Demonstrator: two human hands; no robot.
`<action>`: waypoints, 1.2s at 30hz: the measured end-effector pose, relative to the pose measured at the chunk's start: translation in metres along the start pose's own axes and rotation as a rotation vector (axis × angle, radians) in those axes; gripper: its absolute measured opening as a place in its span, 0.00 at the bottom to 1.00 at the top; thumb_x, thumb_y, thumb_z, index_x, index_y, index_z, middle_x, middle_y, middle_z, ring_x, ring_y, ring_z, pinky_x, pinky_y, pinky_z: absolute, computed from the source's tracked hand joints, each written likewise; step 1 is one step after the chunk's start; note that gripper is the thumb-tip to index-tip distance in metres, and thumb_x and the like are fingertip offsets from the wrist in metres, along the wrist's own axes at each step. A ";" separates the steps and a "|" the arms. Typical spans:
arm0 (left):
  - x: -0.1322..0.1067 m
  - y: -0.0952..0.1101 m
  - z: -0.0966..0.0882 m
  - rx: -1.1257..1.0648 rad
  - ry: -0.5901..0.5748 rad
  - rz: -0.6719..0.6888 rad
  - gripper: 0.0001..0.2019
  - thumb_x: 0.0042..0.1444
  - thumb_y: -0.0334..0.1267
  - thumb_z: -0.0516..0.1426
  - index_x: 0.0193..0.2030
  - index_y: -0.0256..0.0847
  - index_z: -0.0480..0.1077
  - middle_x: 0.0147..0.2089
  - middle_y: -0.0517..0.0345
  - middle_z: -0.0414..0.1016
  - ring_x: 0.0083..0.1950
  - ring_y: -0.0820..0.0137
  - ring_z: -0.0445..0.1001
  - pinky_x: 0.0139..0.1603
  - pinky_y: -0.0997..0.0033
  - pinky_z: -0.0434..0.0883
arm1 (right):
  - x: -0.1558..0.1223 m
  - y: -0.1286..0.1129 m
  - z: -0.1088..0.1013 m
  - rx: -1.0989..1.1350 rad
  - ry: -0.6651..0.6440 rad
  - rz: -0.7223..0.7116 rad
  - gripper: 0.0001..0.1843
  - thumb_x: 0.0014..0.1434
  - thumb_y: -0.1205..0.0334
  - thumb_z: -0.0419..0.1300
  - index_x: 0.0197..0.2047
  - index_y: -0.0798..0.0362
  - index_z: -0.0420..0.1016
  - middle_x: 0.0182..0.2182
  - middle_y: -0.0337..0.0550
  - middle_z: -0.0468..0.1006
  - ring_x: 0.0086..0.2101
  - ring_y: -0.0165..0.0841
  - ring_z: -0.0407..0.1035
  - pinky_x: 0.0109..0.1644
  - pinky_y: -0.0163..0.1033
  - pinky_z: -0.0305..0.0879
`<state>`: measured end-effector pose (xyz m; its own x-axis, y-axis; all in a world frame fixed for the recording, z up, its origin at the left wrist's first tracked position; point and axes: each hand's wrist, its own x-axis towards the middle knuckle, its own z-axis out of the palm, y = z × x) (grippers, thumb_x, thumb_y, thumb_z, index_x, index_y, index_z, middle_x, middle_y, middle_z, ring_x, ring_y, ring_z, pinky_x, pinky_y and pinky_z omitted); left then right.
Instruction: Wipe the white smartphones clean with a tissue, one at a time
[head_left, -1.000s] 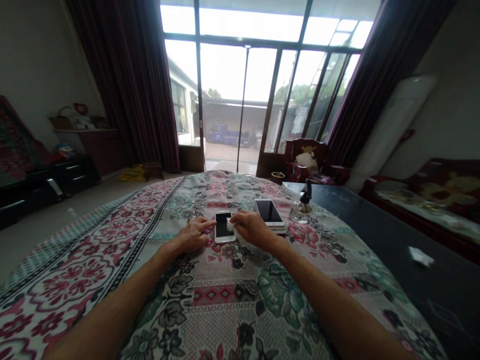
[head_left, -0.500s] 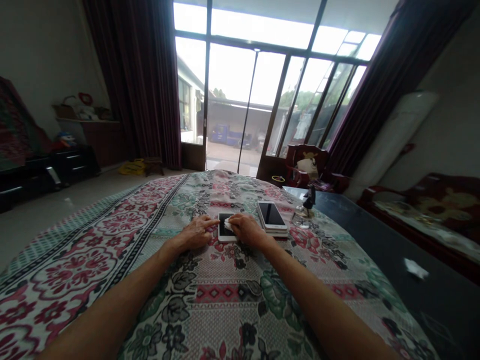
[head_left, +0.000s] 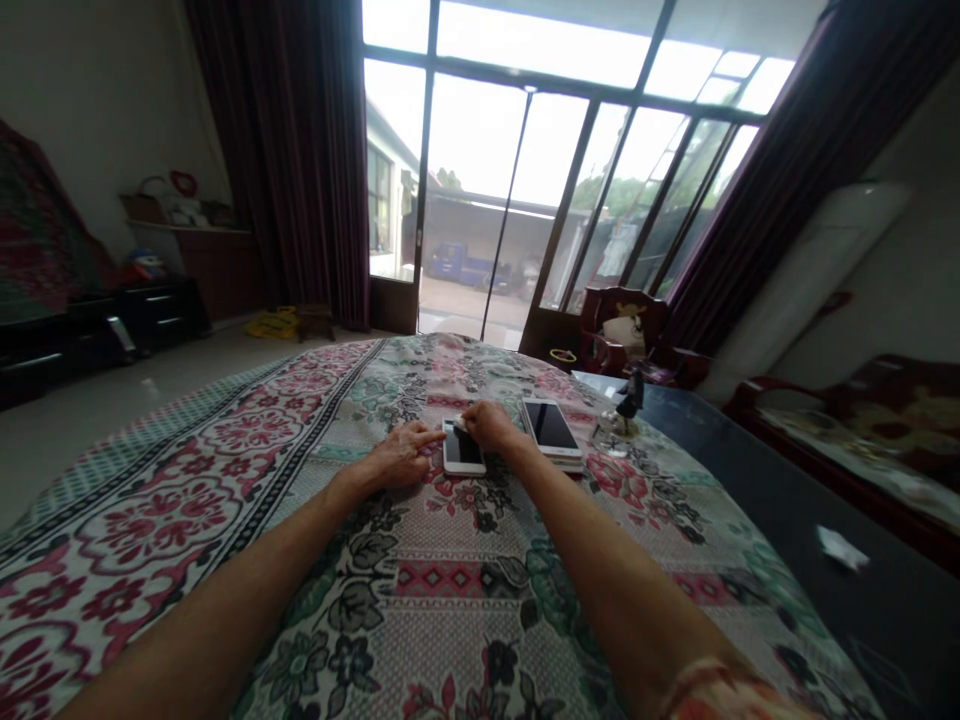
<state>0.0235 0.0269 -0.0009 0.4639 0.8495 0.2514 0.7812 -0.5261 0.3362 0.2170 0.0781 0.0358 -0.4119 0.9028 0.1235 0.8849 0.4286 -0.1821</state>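
Observation:
A white phone [head_left: 462, 452] with a dark screen lies flat on the flowered tablecloth [head_left: 420, 590]. My left hand [head_left: 397, 455] rests beside it, its forefinger stretched out and touching the phone's left edge. My right hand [head_left: 490, 425] is closed on a small white wipe [head_left: 457, 425] pressed against the top end of the phone's screen. A short stack of white phones [head_left: 553, 430], screen up, lies just right of my right hand.
A small glass bottle with a dark top [head_left: 621, 420] stands right of the phone stack. A dark glossy table [head_left: 810, 520] with a white scrap [head_left: 838, 548] adjoins on the right. Beyond are a red armchair [head_left: 626, 330], curtains and glass doors.
My right hand has slid the wipe from the lower part of the screen up to its top end. My left forefinger keeps holding the phone's edge. The camera has drifted left.

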 end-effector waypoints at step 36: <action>-0.022 0.026 0.018 0.152 0.091 -0.177 0.25 0.58 0.32 0.52 0.62 0.48 0.65 0.61 0.54 0.68 0.57 0.61 0.66 0.60 0.62 0.63 | -0.085 -0.040 0.004 -0.039 0.052 -0.128 0.16 0.63 0.70 0.49 0.40 0.55 0.79 0.42 0.47 0.80 0.42 0.33 0.72 0.45 0.32 0.59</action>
<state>0.0413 -0.0049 -0.0143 0.2805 0.9170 0.2835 0.9039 -0.3517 0.2435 0.2154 -0.0155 0.0290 -0.5108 0.8375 0.1940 0.8341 0.5375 -0.1242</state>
